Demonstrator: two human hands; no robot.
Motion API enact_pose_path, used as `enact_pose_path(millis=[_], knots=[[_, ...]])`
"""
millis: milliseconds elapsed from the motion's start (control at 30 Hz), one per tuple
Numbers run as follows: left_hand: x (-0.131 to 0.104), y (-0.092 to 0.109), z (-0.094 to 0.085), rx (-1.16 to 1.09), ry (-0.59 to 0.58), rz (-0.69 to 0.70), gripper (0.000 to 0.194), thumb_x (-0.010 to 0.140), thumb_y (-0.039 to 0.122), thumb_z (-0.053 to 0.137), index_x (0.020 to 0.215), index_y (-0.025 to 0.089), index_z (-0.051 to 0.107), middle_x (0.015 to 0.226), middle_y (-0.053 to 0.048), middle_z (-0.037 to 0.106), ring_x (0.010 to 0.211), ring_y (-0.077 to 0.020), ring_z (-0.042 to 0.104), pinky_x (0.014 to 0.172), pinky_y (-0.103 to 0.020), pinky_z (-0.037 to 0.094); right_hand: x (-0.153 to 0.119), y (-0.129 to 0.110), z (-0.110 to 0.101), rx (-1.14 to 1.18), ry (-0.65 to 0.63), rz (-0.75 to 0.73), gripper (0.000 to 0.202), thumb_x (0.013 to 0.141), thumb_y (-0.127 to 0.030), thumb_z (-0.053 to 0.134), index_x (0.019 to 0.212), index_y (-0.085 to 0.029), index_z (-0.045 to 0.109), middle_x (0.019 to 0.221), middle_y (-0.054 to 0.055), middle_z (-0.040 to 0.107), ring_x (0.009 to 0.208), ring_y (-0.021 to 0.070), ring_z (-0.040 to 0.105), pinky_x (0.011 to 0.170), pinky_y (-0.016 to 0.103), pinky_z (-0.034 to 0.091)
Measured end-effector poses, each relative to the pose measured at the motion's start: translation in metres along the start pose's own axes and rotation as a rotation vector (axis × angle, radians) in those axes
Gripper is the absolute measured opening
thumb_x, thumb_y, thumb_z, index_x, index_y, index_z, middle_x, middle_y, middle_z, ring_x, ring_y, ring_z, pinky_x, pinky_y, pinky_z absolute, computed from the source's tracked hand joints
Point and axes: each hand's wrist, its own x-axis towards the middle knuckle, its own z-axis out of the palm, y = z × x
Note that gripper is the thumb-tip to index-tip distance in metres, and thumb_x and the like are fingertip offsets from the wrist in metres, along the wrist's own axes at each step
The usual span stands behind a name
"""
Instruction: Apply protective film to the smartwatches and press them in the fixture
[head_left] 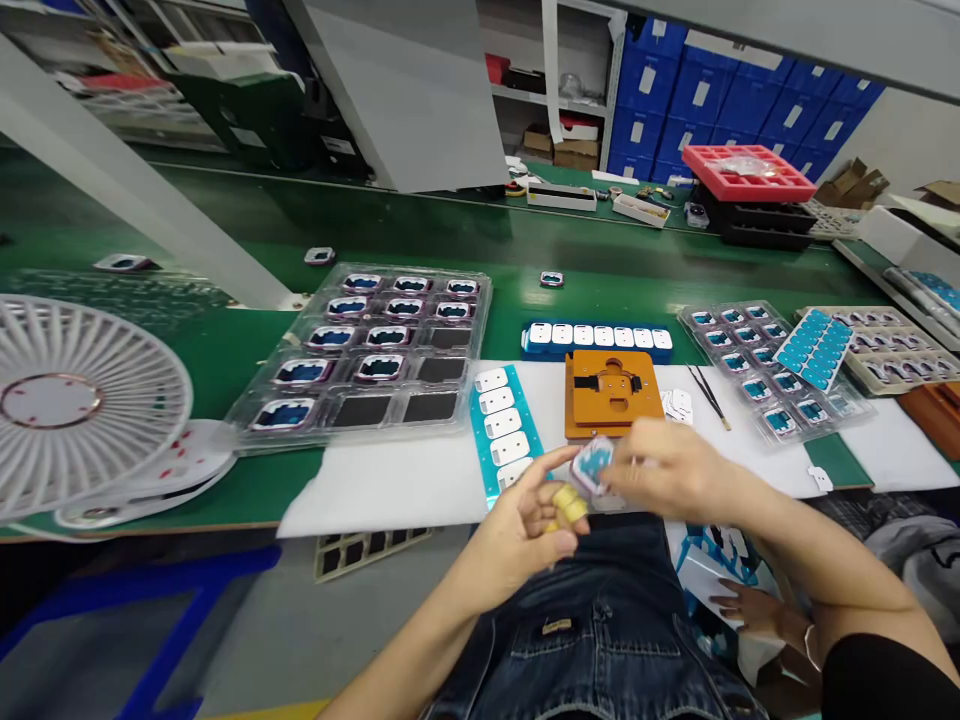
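A small white-rimmed frame with blue film (pixel 592 464) is up off the bench between my two hands. My left hand (pixel 529 520) has yellow finger covers on some curled fingers; its index finger reaches the frame's left edge, while the thumb stays apart below. My right hand (pixel 679 468), slightly blurred, pinches the frame from the right side. Just beyond them an orange fixture block (pixel 611 395) with a black strap lies on white foam sheet (pixel 405 485). Left of the block is a blue sheet of white plates (pixel 505 425). Tweezers (pixel 709 397) rest to the right.
A clear tray (pixel 360 370) of similar frames lies left, beside a white fan (pixel 60 400). On the right are another clear tray (pixel 750 365) and a beige tray (pixel 885 345). A blue strip (pixel 598 338) stands behind the block. Another person's hand (pixel 757 610) shows lower right.
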Motion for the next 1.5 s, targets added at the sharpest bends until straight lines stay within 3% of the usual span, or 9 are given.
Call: enact_pose_path(millis=[100, 267, 433, 567, 700, 933, 1067, 1300, 1500], knots=[[-0.026, -0.002, -0.022, 0.221, 0.141, -0.066, 0.049, 0.075, 0.048, 0.066, 0.113, 0.020, 0.052, 0.069, 0.002, 0.057, 0.053, -0.0105, 0.049, 0.046, -0.020, 0.036, 0.004, 0.059, 0.000, -0.137, 0.055, 0.195, 0.019, 0.092, -0.024, 0.051, 0.091, -0.017, 0.069, 0.083, 0.005, 0.060, 0.075, 0.0143, 0.054, 0.063, 0.026, 0.043], [-0.059, -0.018, -0.051, 0.722, 0.255, -0.211, 0.037, 0.082, 0.050, 0.051, 0.064, 0.018, 0.056, 0.055, 0.001, 0.051, 0.053, -0.0132, 0.047, 0.053, -0.024, 0.036, 0.009, 0.162, 0.011, -0.402, -0.301, 0.700, 0.015, 0.086, -0.022, 0.058, 0.089, -0.018, 0.072, 0.094, 0.008, 0.062, 0.087, 0.0206, 0.058, 0.067, 0.029, 0.044], [-0.049, -0.044, -0.046, 0.530, 0.280, -0.238, 0.042, 0.077, 0.058, 0.050, 0.068, 0.018, 0.055, 0.063, -0.001, 0.057, 0.059, -0.0158, 0.054, 0.055, -0.024, 0.041, 0.020, 0.204, 0.023, -0.532, -0.299, 0.831, 0.030, 0.085, -0.019, 0.055, 0.112, -0.010, 0.065, 0.110, 0.018, 0.059, 0.103, 0.0321, 0.054, 0.077, 0.038, 0.045], [-0.045, -0.053, -0.032, 0.330, 0.248, -0.261, 0.047, 0.074, 0.061, 0.054, 0.071, 0.015, 0.061, 0.065, -0.002, 0.057, 0.057, -0.0133, 0.051, 0.056, -0.025, 0.041, 0.031, 0.180, 0.022, -0.439, -0.050, 0.799, 0.034, 0.087, -0.024, 0.055, 0.117, -0.011, 0.061, 0.107, 0.015, 0.062, 0.098, 0.0288, 0.057, 0.080, 0.039, 0.046], [-0.049, -0.054, -0.027, 0.224, 0.140, -0.277, 0.041, 0.071, 0.055, 0.063, 0.069, 0.015, 0.062, 0.062, 0.000, 0.052, 0.057, -0.0114, 0.045, 0.056, -0.024, 0.042, 0.037, 0.106, 0.022, -0.129, 0.149, 0.476, 0.019, 0.089, -0.027, 0.052, 0.100, -0.018, 0.065, 0.090, 0.007, 0.066, 0.086, 0.0209, 0.060, 0.075, 0.034, 0.049], [-0.044, -0.060, -0.028, 0.093, 0.378, -0.150, 0.035, 0.068, 0.048, 0.069, 0.076, 0.015, 0.062, 0.062, 0.003, 0.049, 0.055, -0.0091, 0.040, 0.051, -0.021, 0.038, 0.014, -0.012, 0.066, 0.385, -0.313, 0.078, 0.015, 0.090, -0.023, 0.055, 0.095, -0.015, 0.066, 0.090, 0.007, 0.068, 0.084, 0.0162, 0.061, 0.076, 0.029, 0.049], [-0.045, -0.058, -0.024, 0.150, 0.289, -0.206, 0.032, 0.070, 0.045, 0.068, 0.068, 0.015, 0.058, 0.056, 0.004, 0.045, 0.053, -0.0091, 0.040, 0.052, -0.022, 0.037, 0.000, -0.021, 0.087, 0.368, -0.404, 0.116, 0.013, 0.088, -0.023, 0.059, 0.094, -0.014, 0.066, 0.091, 0.008, 0.068, 0.086, 0.0174, 0.061, 0.079, 0.031, 0.048], [-0.045, -0.063, -0.024, 0.282, 0.392, -0.104, 0.025, 0.075, 0.040, 0.062, 0.073, 0.015, 0.065, 0.054, 0.004, 0.042, 0.054, -0.0101, 0.037, 0.053, -0.023, 0.032, -0.004, -0.032, 0.096, 0.352, -0.289, 0.225, 0.012, 0.079, -0.022, 0.069, 0.089, -0.015, 0.065, 0.087, 0.005, 0.068, 0.080, 0.0170, 0.061, 0.073, 0.030, 0.048], [-0.046, -0.063, -0.026, 0.302, 0.416, -0.188, 0.030, 0.072, 0.046, 0.061, 0.074, 0.016, 0.066, 0.054, 0.004, 0.042, 0.054, -0.0116, 0.040, 0.055, -0.024, 0.036, 0.022, -0.001, 0.050, 0.346, -0.005, 0.402, 0.014, 0.086, -0.018, 0.055, 0.078, -0.019, 0.067, 0.078, 0.002, 0.069, 0.076, 0.0144, 0.061, 0.073, 0.029, 0.047]])
